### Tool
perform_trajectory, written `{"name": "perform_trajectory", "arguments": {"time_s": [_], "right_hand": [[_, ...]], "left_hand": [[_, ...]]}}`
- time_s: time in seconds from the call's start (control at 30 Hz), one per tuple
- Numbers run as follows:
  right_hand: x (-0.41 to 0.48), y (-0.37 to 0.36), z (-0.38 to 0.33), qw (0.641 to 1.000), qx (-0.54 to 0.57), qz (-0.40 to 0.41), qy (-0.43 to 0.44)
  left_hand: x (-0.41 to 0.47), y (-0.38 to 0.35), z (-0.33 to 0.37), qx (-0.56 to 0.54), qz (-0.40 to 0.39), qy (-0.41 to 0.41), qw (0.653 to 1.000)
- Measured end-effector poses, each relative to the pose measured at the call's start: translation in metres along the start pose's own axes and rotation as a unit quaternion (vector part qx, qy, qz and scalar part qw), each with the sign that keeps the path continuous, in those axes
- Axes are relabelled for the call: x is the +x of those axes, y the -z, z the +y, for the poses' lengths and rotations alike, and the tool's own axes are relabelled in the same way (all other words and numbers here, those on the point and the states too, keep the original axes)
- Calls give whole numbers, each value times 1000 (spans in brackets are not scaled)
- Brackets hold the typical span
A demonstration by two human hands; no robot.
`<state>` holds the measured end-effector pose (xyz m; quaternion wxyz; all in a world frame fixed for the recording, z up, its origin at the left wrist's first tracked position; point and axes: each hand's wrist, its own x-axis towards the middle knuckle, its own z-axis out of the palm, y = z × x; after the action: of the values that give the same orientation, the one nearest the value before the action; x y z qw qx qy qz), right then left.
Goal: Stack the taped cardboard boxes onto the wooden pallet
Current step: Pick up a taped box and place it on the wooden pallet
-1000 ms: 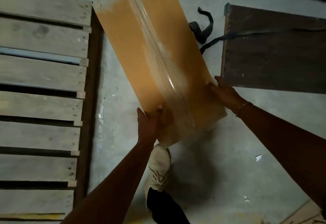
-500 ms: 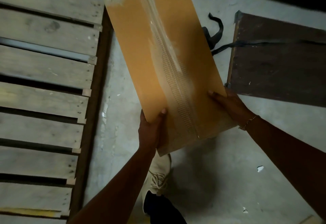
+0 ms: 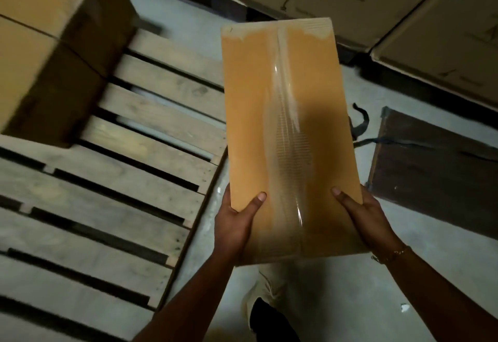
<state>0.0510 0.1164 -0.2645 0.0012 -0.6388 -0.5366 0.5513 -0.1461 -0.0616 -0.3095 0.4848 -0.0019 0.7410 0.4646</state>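
Both hands, left [image 3: 237,223] and right [image 3: 369,220], clamp a taped box [image 3: 285,137] beside the pallet [image 3: 113,207]; stacked boxes [image 3: 51,45] sit beyond-left; this one remains unplaced.

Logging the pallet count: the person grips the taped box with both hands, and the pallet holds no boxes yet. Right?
Not quite. The head view shows stacked boxes already standing at the far corner of the pallet. The rest holds: left hand and right hand both grip the taped box.
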Motion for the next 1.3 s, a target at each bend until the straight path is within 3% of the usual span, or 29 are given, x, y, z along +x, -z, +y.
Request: {"name": "perform_trajectory", "arguments": {"time_s": [0.5, 0.93, 1.1, 1.3], "right_hand": [[-209, -231, -155, 990, -43, -60, 122], [-324, -469, -229, 947, -129, -224, 191], [-335, -546, -238, 933, -158, -251, 204], [-306, -582, -254, 913, -196, -293, 207]], "left_hand": [[-142, 324, 52, -86, 145, -48, 984], [-216, 577, 8, -164, 275, -31, 947], [-220, 636, -18, -192, 321, -11, 927], [-205, 637, -23, -235, 356, 27, 904]]}}
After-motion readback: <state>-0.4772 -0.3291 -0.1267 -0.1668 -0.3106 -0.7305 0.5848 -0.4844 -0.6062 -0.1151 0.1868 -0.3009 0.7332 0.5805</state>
